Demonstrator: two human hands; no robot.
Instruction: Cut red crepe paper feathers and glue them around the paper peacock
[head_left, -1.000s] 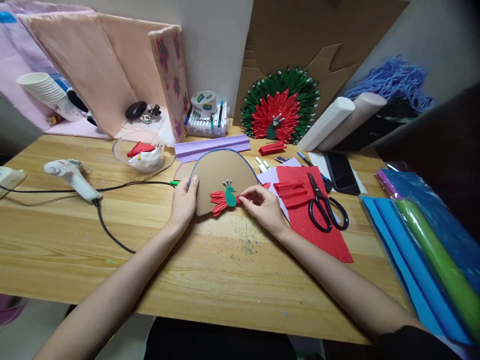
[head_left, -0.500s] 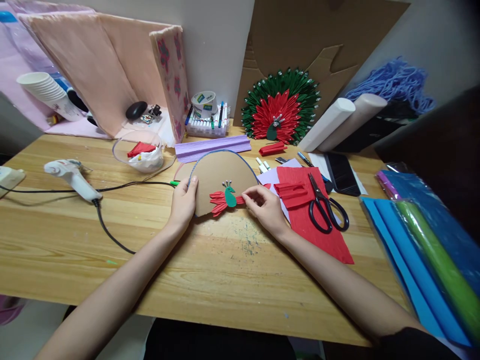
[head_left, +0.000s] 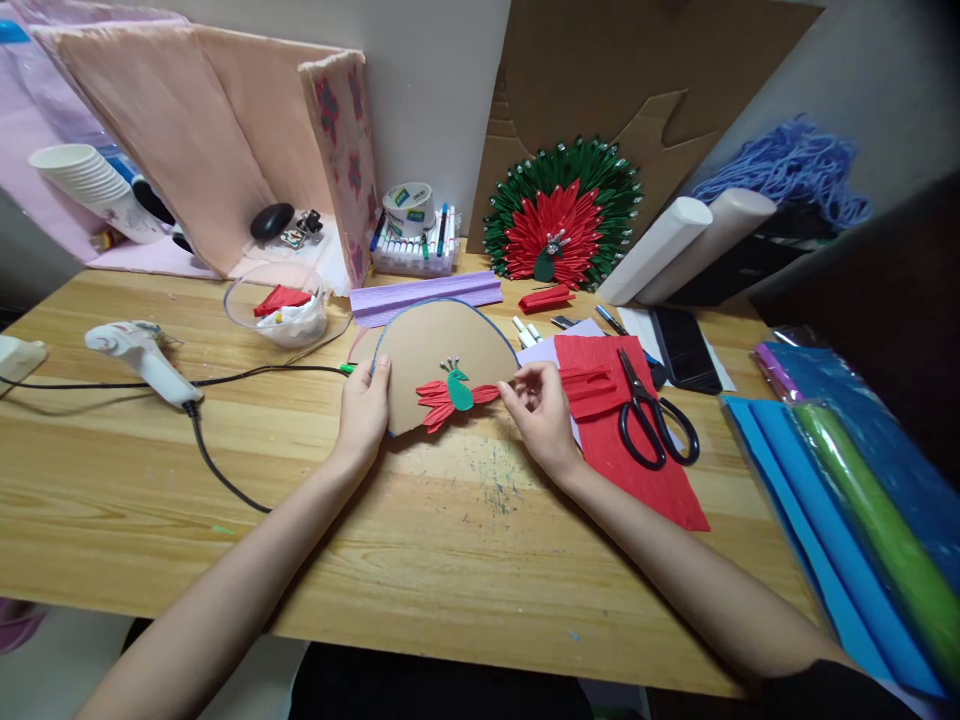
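A brown cardboard semicircle [head_left: 442, 345] with a blue edge lies flat on the wooden table [head_left: 420, 530]. A small green paper peacock [head_left: 457, 392] with red folded feathers sits at its lower middle. My left hand [head_left: 364, 412] rests on the cardboard's left edge, fingers lying flat on it. My right hand [head_left: 541, 412] is just right of the peacock, off the red feather that points right, its fingers curled and apart with nothing visible in them.
Black scissors [head_left: 654, 420] lie on a red paper sheet [head_left: 637, 470] at the right. A glue gun [head_left: 142, 355] with its black cord lies at the left. A finished red and green peacock fan [head_left: 561, 212] leans at the back. Coloured paper rolls [head_left: 862, 520] fill the right edge.
My right hand has let go of the right red feather and drawn slightly back to the right. A red feather now shows at the peacock's right. My left hand stays on the cardboard.
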